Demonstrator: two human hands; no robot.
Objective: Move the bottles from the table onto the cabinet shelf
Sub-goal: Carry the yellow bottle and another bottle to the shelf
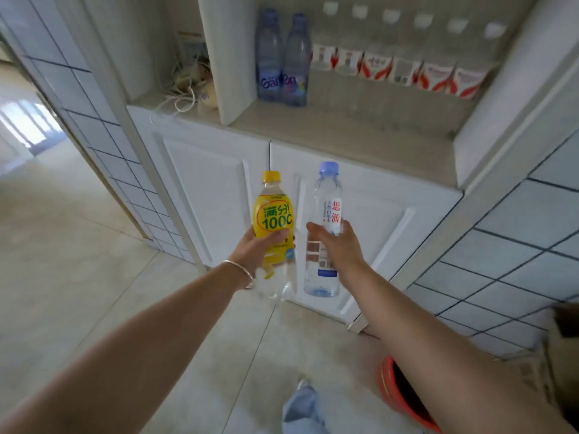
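Far left, on the cabinet's side ledge: a tangle of pale cords [185, 86] beside a small rounded object, too blurred to identify. Next, standing upright and touching at the left end of the cabinet shelf [344, 133]: two blue-tinted water bottles [282, 61] with blue caps, apparently full of clear liquid. Along the shelf's back wall to the right: a row of clear bottles with white caps and red-and-white labels [398, 67], side by side, contents hard to judge through the blur. Lower, in front of the white cabinet doors [206, 195]: left hand [260, 249] with a thin bangle [239, 270] at the wrist, grip wrapped round a yellow-capped drink bottle [274, 220], held upright, yellow label, clear liquid visible at the neck and base. Just beside it, not touching: right hand [336, 249], grip curled round a clear water bottle [326, 214] with a pale blue cap and white label, upright, filled with clear water. Both bottles in the air below shelf level. Bottom right, on the tiled floor: a red basin [398, 399], interior dark.
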